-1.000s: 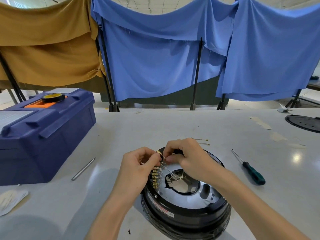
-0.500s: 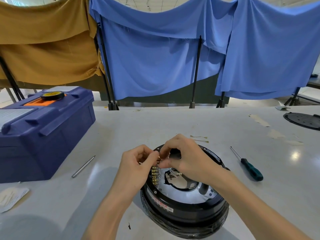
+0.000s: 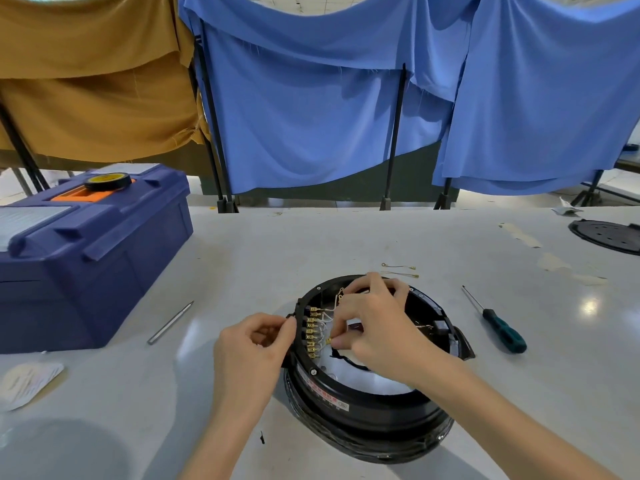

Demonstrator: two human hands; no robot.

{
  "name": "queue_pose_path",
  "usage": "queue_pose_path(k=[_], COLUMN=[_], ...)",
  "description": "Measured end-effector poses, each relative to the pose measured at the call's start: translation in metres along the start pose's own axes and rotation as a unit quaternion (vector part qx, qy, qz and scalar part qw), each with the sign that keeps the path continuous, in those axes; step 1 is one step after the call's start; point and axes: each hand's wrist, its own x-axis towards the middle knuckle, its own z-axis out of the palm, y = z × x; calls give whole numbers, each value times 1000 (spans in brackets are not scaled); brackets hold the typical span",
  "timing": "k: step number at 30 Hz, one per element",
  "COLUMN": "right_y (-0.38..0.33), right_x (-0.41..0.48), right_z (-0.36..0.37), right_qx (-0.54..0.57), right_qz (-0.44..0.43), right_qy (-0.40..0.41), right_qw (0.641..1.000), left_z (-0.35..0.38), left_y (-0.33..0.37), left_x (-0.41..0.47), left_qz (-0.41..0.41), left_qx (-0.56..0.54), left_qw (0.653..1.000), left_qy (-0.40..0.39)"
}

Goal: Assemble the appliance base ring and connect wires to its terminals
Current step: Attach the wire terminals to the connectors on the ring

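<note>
— Right hand (image 3: 374,327) went lower inside the black base ring (image 3: 363,403) on the tabletop (image 3: 346,237); its fingers (image 3: 343,342) pinch a gold wire end (image 3: 329,340)
— Left hand (image 3: 252,348)?
— Fingers grip the rim; thin wires partly hidden

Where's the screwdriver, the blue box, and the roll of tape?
screwdriver (image 3: 505,335): head view, on its green handle.
blue box (image 3: 121,289): head view, on its side wall.
roll of tape (image 3: 108,181): head view, on its top.
</note>
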Motion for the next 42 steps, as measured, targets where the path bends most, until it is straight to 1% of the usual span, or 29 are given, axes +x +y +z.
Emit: queue_pose_path(k=[2, 5, 7, 12, 19, 27, 31, 37, 42], right_y=[-5, -9, -10, -10, -9, -11, -16, -23, -19], right_x=[1, 5, 6, 7, 10, 13, 15, 17, 16], right_z=[6, 12, 15, 21, 28, 27, 27, 32, 23], right_qx=[-40, -70, -79, -74, -86, -29, -21, -16, -5], right_qz=[-10, -8, 1, 32, 28, 48, 61, 57, 56], right_qy=[1, 4, 7, 21, 27, -18, -33, -24, -48], right_qw=[999, 998, 997, 997, 996, 998, 997, 998, 997], left_z=[3, 10, 12, 14, 18, 19, 19, 17, 10], left_y=[-7, -16, -18, -17, -16, -20, -19, -20, -21], left_x=[-11, -25, -29, -31, -33, -31, -31, -27, -25], left_qz=[-4, 18, 22, 43, 60, 75, 89, 94, 109], left_qx=[-10, -1, -1, -6, -9, 19, 33, 48, 48], left_qw=[999, 996, 994, 993, 991, 990, 989, 990, 991], left_qy=[36, 89, 106, 110, 123, 116, 111, 92, 69])
